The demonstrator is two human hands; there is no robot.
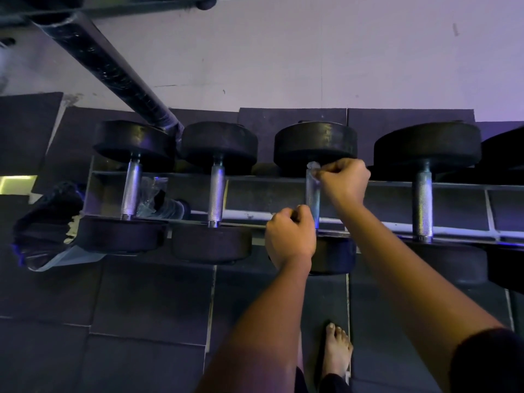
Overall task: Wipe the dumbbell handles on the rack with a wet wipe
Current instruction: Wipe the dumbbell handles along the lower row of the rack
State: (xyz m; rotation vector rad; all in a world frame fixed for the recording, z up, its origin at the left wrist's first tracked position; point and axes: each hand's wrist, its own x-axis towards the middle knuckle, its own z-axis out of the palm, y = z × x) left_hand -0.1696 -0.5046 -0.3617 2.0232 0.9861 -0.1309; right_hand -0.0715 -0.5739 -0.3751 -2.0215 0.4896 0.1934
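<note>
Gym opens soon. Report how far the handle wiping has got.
Done: cannot tell; the first handle and second handle show no sign either way. In hand: the right hand pinches the wipe at the third handle's far end; the left hand seems to pinch its near end. Left: at least the fourth handle.

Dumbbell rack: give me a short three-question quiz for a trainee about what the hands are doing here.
1. True or false: the right hand pinches the wet wipe at the far end of the handle.
2. Counting from the left, which dumbbell is being wiped? A second, B third, C fourth.
3. Fill in: the left hand is at the handle's ____ end.
Key: 1 true; 2 B; 3 near.
</note>
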